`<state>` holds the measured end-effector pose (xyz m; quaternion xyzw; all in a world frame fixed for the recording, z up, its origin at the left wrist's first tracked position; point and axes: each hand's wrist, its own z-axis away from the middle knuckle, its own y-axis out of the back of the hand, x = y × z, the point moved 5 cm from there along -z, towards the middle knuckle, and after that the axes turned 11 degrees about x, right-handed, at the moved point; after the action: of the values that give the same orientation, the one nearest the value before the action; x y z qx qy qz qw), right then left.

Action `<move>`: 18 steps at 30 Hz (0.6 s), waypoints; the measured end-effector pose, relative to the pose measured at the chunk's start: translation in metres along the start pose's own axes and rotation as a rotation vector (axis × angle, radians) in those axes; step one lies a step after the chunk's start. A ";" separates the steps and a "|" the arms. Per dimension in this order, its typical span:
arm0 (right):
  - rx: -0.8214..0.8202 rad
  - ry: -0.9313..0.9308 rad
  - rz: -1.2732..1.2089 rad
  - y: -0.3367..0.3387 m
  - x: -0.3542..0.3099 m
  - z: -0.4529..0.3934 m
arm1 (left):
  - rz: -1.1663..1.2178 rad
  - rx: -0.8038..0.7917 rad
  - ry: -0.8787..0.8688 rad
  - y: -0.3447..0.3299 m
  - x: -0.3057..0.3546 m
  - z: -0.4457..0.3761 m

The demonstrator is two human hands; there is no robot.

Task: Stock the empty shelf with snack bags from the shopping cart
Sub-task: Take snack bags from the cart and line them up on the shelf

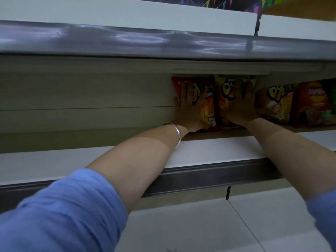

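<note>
Snack bags upright on shelf (pixel 209 151), left hand (pixel 189 113) flat on orange bag (pixel 207 106), right hand (pixel 240 108) flat on yellow bag (pixel 227 91), fingers straight, gripping nothing

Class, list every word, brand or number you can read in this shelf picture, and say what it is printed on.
"Lay's": logo on the red and green bag, blurred but recognisable.
Large stylised characters on the three orange and yellow snack bags: not legible, partly behind hands.
Small print: too blurred.

The white shelf (pixel 209 153) carries four upright snack bags (pixel 209 106) in a row at its far right.
</note>
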<state>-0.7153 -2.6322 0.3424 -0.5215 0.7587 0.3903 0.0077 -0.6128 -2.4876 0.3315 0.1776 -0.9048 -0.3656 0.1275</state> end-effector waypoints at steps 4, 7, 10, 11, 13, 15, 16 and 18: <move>0.039 -0.003 0.058 0.007 -0.005 0.002 | 0.011 0.023 -0.001 0.011 0.003 0.001; 0.021 -0.025 0.085 0.010 -0.013 0.009 | 0.016 0.037 0.023 0.023 0.003 0.002; 0.028 -0.010 0.112 0.014 -0.028 0.017 | -0.008 -0.012 0.039 0.031 0.001 0.007; 0.027 -0.003 0.127 0.015 -0.033 0.020 | -0.024 -0.030 0.044 0.033 -0.001 0.009; 0.014 0.017 0.160 0.014 -0.044 0.025 | -0.049 -0.068 0.062 0.039 -0.004 0.014; -0.026 0.020 0.183 0.012 -0.054 0.031 | -0.059 -0.096 0.078 0.045 -0.007 0.019; -0.048 0.015 0.199 0.012 -0.057 0.033 | -0.059 -0.108 0.087 0.048 -0.008 0.022; -0.089 0.001 0.228 0.013 -0.064 0.039 | -0.048 -0.127 0.106 0.053 -0.012 0.027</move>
<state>-0.7117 -2.5569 0.3492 -0.4318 0.7950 0.4218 -0.0602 -0.6238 -2.4306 0.3484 0.2098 -0.8673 -0.4150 0.1775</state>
